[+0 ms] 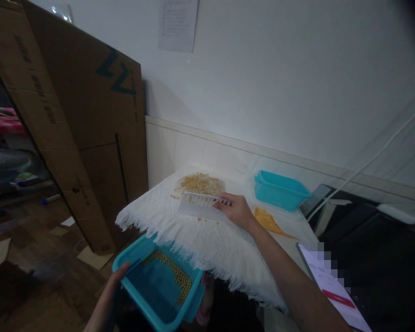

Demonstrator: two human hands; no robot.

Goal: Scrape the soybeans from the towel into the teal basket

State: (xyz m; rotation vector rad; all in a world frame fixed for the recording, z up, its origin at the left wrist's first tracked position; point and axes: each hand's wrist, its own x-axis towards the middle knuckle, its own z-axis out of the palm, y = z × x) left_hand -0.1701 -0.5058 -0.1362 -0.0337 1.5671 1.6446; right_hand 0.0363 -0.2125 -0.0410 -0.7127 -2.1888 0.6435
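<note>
My left hand (113, 287) grips the left rim of a blue plastic basin (138, 288), which is tilted below the table's front edge. Yellowish beans (174, 268) line the far and right sides of its floor. Over the table, my right hand (238, 210) is closed on a white plastic slotted scraper (200, 210), flat-bladed with a row of slots along its upper edge. Just beyond the scraper lies a pile of beans (198, 183) on a white fringed cloth (166, 207). A few loose beans show at the scraper's near edge.
Back right on the table stands a second blue basin (281, 189), with a yellow cloth (268, 221) before it. A tall cardboard box (90, 115) rises at the left. At the lower right lies a tablet or phone with a lit screen (318, 267). A white wall closes the back.
</note>
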